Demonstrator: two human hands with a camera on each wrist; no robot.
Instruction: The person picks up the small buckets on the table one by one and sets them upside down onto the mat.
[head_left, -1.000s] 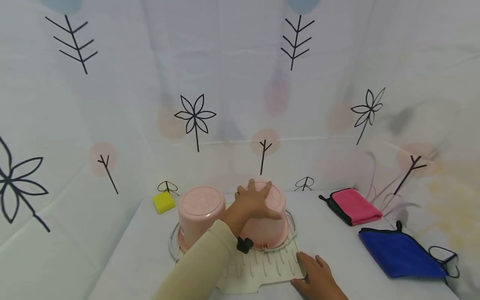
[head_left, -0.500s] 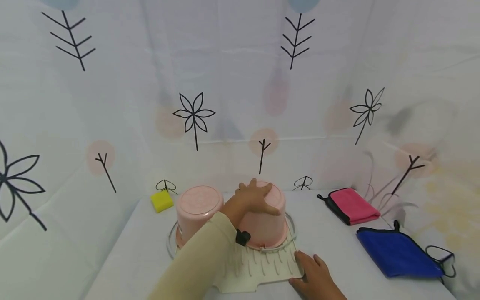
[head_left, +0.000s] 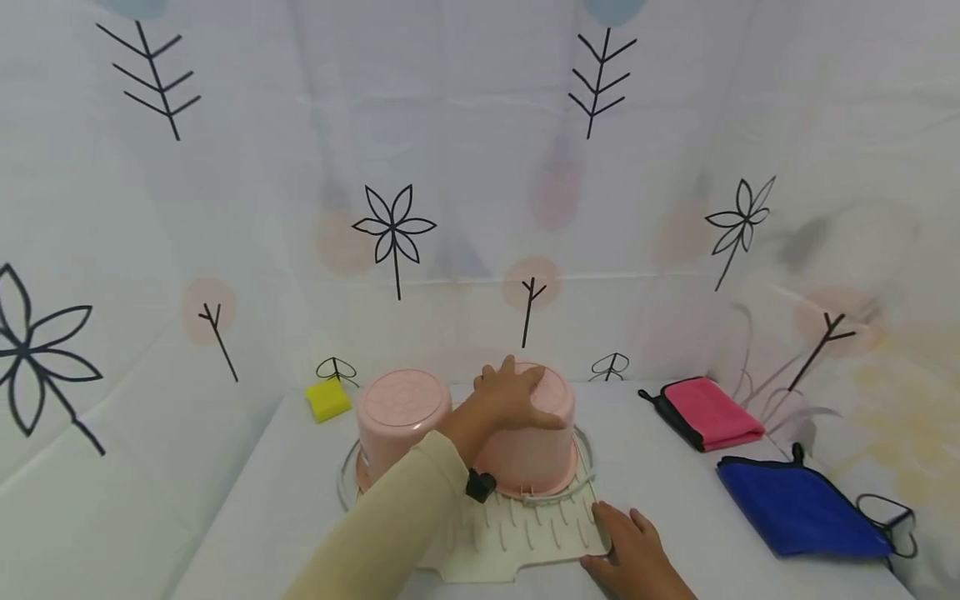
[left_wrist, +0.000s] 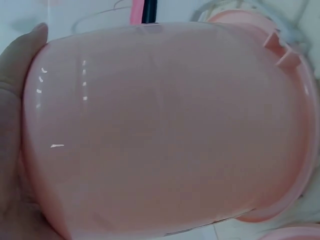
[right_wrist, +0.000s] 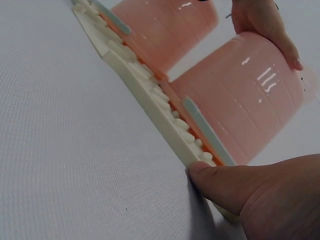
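Two pink buckets stand upside down on a cream ridged draining board [head_left: 480, 562], one on the left [head_left: 399, 417] and one on the right [head_left: 536, 454]. My left hand [head_left: 504, 400] rests on the upturned base of the right bucket, fingers and thumb spread over it. In the left wrist view that bucket's side [left_wrist: 165, 130] fills most of the frame. At the board's front right corner my right hand [head_left: 633, 554] grips the edge. Its thumb [right_wrist: 220, 182] presses the front edge in the right wrist view, the other fingers hidden there.
A yellow sponge [head_left: 327, 401] lies at the back left of the white table [head_left: 247, 517]. Toward the right are a folded pink cloth [head_left: 716, 412] with black trim and a blue cloth [head_left: 806, 508]. A patterned white curtain [head_left: 465, 167] hangs behind.
Both hands keep their places on the bucket and the board. The head view shifts slightly; the buckets and board stay as they were.
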